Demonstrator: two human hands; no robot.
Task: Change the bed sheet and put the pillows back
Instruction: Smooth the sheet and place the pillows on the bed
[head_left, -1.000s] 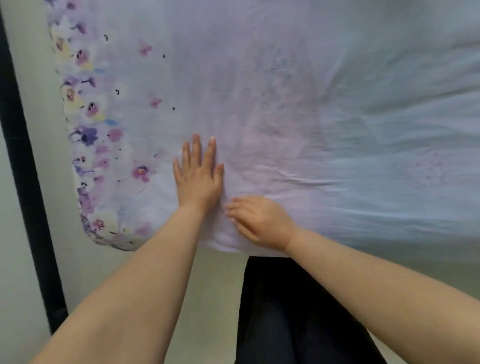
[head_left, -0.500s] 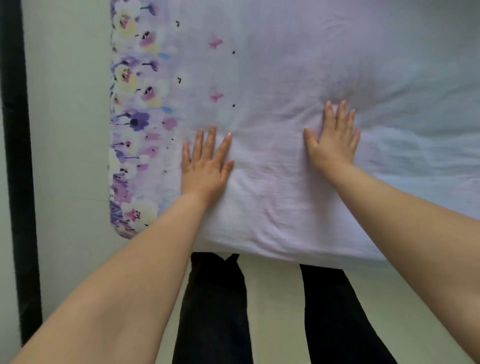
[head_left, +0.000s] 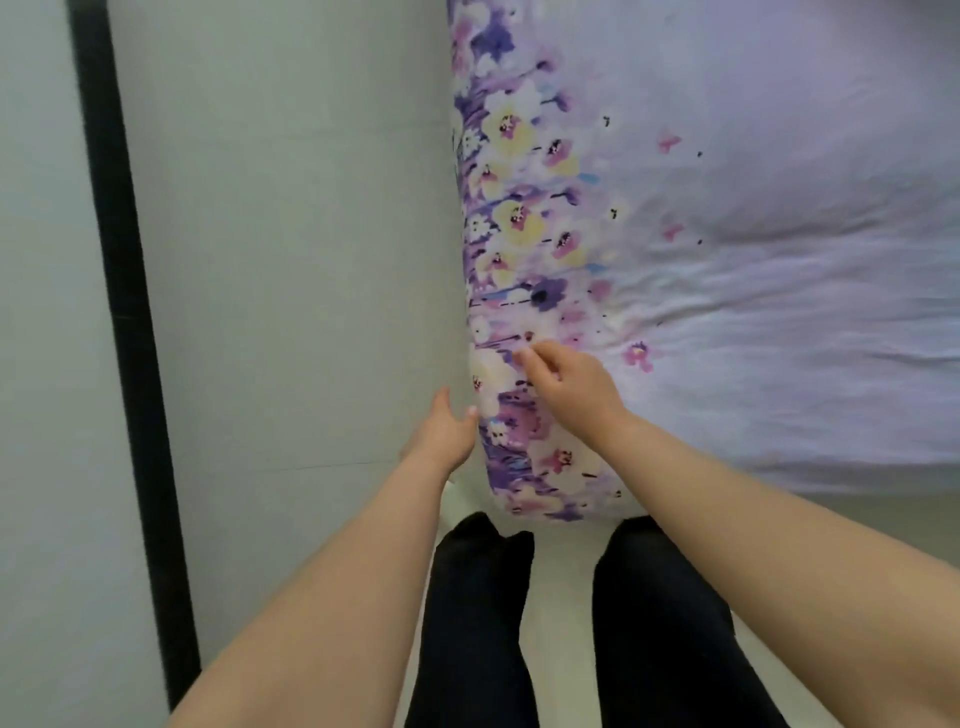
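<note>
We stand at the near left corner of the bed (head_left: 779, 467). The sheet (head_left: 753, 260) is spread over it. Most of it is pale, and a strip of purple and yellow flowers (head_left: 519, 218) runs down its left side, next to the wall (head_left: 285, 234). We see no pillows.

The sheet looks light, thin and soft. It bends and folds with no effort, and small wrinkles show in the middle of it. It will not break, but we think it can slip and bunch up if we pull too hard. The best place to take hold looks like the edge or the corner, where the cloth hangs over the side. There we can pinch a fold and tug it down or tuck it in.

Our left hand (head_left: 447, 431) is low at the left side of the bed, between the sheet and the wall. Its fingers are loosely open and it holds nothing. The thumb tip is just at the flower strip, but we cannot tell if it touches.

Our right hand (head_left: 566, 379) is over the flower strip near the corner. Its fingers (head_left: 527, 358) are bent, with the tips close together. It may be pinching a bit of cloth, but we cannot tell.

Our legs (head_left: 478, 623) are close to the near edge.
</note>
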